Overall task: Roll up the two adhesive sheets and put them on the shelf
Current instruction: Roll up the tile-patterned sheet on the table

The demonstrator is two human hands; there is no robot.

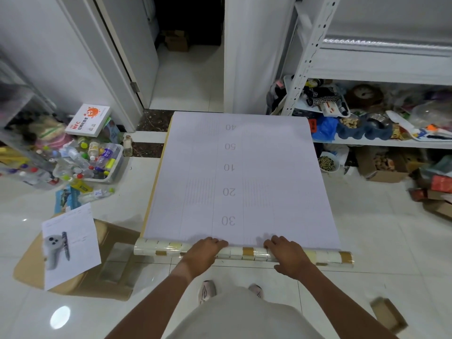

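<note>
Progress is slight: your left hand (pixel 208 250) and right hand (pixel 286 253) clasp a thin roll (pixel 247 253); most of the sheet (pixel 281 182) lies flat, unshelved.

Left hand (pixel 206 253) and right hand (pixel 288 258) grip the rolled end of the adhesive sheet (pixel 241 182)

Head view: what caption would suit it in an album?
Left hand and right hand grip a partly rolled sheet on the floor beside a shelf.
</note>
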